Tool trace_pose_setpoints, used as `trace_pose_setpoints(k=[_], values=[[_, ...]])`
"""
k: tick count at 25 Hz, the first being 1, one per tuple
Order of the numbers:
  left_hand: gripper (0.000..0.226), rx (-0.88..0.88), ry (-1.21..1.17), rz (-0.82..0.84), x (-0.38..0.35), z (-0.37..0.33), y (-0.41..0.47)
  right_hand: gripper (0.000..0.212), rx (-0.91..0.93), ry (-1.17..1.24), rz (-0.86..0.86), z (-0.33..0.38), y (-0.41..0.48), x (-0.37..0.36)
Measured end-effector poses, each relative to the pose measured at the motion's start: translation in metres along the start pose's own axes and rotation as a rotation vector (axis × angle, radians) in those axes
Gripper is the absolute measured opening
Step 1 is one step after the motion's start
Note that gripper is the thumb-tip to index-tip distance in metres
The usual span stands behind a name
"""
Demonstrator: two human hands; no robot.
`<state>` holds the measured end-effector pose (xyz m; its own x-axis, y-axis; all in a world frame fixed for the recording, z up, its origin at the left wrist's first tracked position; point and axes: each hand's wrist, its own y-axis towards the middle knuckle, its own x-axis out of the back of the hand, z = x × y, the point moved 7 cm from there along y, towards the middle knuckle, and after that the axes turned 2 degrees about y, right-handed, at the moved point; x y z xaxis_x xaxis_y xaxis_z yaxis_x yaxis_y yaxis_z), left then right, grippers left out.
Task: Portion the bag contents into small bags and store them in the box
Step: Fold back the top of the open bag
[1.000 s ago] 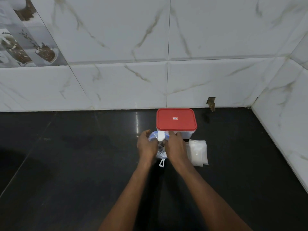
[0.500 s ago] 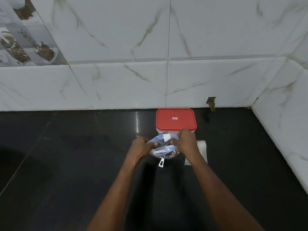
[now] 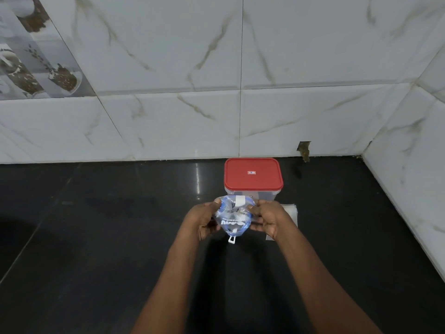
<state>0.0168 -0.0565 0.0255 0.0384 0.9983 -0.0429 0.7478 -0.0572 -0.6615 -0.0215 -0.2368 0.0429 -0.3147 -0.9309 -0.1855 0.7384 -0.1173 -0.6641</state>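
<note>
A clear plastic bag with blue print [image 3: 233,219] is held just above the black counter, its mouth pulled wide. My left hand [image 3: 201,219] grips its left edge and my right hand [image 3: 268,216] grips its right edge. A small white clip [image 3: 231,239] hangs at the bag's near end. Right behind the bag stands a clear box with a red lid [image 3: 252,174], closed. A flat stack of small clear bags [image 3: 290,213] lies on the counter to the right, partly hidden by my right hand.
The black counter [image 3: 96,237] meets a white marble-tiled wall [image 3: 168,116] at the back and another wall [image 3: 409,189] on the right, forming a corner. A small hole in the tiles [image 3: 304,148] sits behind the box.
My hands have moved apart from each other, pulling the bag's mouth from bunched to wide. The bag has shifted slightly toward me.
</note>
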Motion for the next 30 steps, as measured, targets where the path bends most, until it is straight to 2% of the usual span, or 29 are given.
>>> trace_pose_setpoints(k=[4,8,10,12,16,18,20,22,25,30], values=[[0.013,0.017,-0.163,-0.038,0.005,0.001,0.005,0.016,0.066,-0.047,-0.036,0.002,0.0,0.003],[0.02,0.125,-0.362,-0.081,0.005,0.006,0.004,0.015,0.165,-0.06,-0.202,-0.001,0.007,0.013],[0.023,0.178,-0.427,-0.068,0.0,0.011,0.002,0.014,0.145,0.014,-0.235,-0.007,0.011,0.014],[0.025,0.21,-0.45,-0.047,-0.004,0.017,0.001,0.011,0.058,0.164,-0.175,-0.012,0.013,0.007],[0.03,0.257,-0.458,0.026,-0.005,0.023,-0.002,0.038,-0.157,0.434,-0.033,-0.018,0.009,-0.003],[0.029,0.278,-0.427,0.036,-0.002,0.024,-0.004,0.038,-0.257,0.499,-0.017,-0.019,0.008,-0.002],[0.029,0.319,-0.404,0.043,0.002,0.027,-0.005,0.029,-0.322,0.511,0.035,-0.023,0.006,-0.004],[0.031,0.362,-0.432,0.057,0.002,0.028,-0.006,0.022,-0.346,0.5,0.073,-0.027,0.008,-0.007],[0.035,0.38,-0.476,0.082,-0.002,0.024,-0.013,0.025,-0.325,0.466,0.113,-0.028,0.01,-0.011],[0.03,0.218,-0.533,-0.011,0.008,0.02,0.002,0.024,-0.255,0.424,0.213,-0.029,0.012,-0.013]])
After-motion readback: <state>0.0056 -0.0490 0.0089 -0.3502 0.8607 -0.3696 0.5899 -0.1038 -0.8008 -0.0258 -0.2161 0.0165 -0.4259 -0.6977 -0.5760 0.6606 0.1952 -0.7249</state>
